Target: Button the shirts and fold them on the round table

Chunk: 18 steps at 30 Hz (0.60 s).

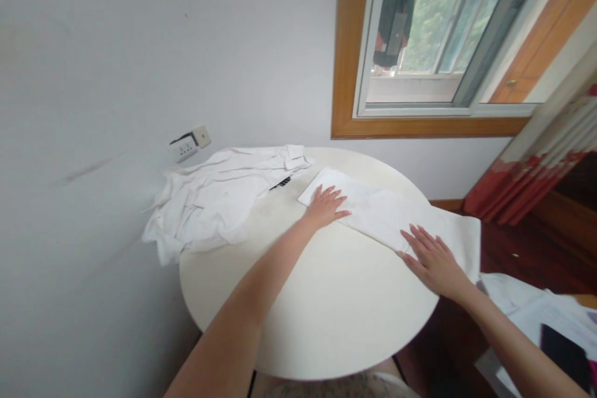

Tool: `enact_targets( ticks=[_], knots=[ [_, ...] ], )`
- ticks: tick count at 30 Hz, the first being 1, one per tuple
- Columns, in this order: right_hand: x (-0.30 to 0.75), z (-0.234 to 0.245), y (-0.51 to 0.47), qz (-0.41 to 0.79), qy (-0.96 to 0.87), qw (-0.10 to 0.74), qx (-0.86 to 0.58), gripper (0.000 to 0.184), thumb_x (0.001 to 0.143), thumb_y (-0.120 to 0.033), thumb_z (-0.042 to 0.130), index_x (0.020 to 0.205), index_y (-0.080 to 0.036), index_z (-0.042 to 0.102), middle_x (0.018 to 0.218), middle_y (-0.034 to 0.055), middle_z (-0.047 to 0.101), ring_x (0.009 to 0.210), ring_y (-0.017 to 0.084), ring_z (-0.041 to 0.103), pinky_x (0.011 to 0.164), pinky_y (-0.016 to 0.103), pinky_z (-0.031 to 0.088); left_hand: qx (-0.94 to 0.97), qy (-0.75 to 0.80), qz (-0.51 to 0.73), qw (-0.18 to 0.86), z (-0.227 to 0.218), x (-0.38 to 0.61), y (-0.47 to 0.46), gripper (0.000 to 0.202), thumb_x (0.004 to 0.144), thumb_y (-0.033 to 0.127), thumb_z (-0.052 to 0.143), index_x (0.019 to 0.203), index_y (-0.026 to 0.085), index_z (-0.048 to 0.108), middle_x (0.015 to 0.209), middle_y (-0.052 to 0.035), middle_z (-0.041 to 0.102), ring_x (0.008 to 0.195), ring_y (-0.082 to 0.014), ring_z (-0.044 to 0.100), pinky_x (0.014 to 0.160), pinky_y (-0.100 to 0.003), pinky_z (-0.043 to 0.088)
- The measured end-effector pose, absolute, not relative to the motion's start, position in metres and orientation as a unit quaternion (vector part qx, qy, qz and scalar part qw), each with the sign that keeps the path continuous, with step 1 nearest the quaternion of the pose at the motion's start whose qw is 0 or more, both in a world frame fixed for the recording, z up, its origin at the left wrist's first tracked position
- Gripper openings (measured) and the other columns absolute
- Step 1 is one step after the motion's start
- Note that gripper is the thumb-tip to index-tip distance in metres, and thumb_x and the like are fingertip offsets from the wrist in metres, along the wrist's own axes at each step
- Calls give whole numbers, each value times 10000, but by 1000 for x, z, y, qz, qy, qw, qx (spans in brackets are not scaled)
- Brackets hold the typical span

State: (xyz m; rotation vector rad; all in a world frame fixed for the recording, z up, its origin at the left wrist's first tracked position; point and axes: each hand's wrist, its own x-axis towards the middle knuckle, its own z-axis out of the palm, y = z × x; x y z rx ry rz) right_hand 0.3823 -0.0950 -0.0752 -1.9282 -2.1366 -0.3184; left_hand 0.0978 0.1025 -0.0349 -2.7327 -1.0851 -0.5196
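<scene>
A long folded piece of white cloth (377,205) lies flat across the right side of a round white table (298,305), its right end reaching past the table's edge. My left hand (325,206) rests on the cloth near its left end, palm down with fingers spread. Farther right, my right hand (431,261) lies flat on the same cloth, fingers stretched out. Neither hand grips anything. To the left of them, a crumpled white garment (219,199) with a collar-like fold is spread loosely, partly over the table's left edge.
A wall socket (184,148) sits just behind the loose garment. Behind the table is a wood-framed window (345,74). A red and white curtain (522,180) hangs at the right. Below it are white papers or cloths (527,298) and a dark flat object (564,354).
</scene>
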Motion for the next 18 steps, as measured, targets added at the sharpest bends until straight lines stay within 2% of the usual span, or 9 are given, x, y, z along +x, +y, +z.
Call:
enact_targets(
  ticks=[5, 8, 12, 18],
  knots=[
    [372, -74, -68, -96, -669, 84, -733, 636, 933, -579, 253, 1423, -202, 402, 1506, 129, 334, 1398, 314, 266, 1083, 568, 266, -881, -398, -219, 135, -25, 115, 91, 467, 933, 487, 389, 1309, 250, 534, 1401, -80, 501, 1357, -266, 354, 1156, -543, 134],
    [372, -68, -32, -78, -636, 71, -764, 658, 927, -593, 244, 1436, -200, 380, 1513, 140, 317, 1402, 319, 251, 1086, 564, 253, -877, -409, -214, 133, -22, 86, 81, 441, 950, 460, 345, 1277, 258, 562, 1404, -78, 497, 1339, -267, 379, 1142, -545, 173],
    [382, -62, 18, -51, -609, 63, -789, 677, 920, -610, 230, 1451, -207, 346, 1523, 144, 293, 1400, 327, 246, 1084, 564, 244, -855, -459, -202, 129, -30, 23, 75, 421, 941, 436, 387, 1273, 245, 560, 1388, -102, 507, 1309, -288, 411, 1112, -547, 239],
    [393, -61, 75, -32, -600, 59, -797, 698, 917, -616, 190, 1457, -196, 328, 1526, 154, 280, 1396, 338, 240, 1074, 585, 234, -820, -519, -231, 72, -46, -20, 79, 337, 950, 341, 384, 1148, 197, 616, 1184, -93, 623, 1136, -221, 530, 1005, -395, 414]
  ],
)
